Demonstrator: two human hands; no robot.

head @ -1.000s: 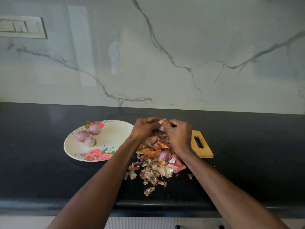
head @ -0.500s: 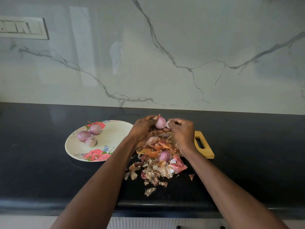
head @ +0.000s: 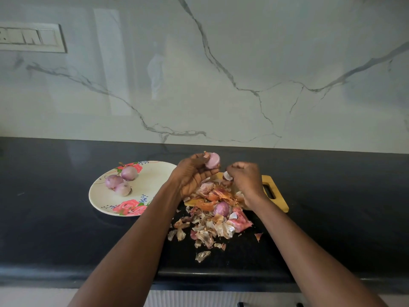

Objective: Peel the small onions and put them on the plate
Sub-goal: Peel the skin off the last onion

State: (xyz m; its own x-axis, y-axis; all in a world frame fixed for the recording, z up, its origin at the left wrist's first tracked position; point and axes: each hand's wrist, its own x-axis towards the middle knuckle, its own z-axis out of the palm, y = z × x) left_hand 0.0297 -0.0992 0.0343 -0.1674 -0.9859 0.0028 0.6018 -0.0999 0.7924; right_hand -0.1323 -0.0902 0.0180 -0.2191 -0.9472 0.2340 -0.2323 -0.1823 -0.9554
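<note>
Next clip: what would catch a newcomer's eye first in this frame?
Probably the heap of onion skins spilling from the wooden cutting board onto the dark counter, with one onion lying among them. Above it the left hand holds a peeled onion, while the right hand pinches a scrap of skin. To the left, a floral plate holds three peeled onions.

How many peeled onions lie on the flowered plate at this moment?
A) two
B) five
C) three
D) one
C: three peeled onions sit together on the far left part of the plate; a fourth onion is in the left hand, not on the plate.
</note>
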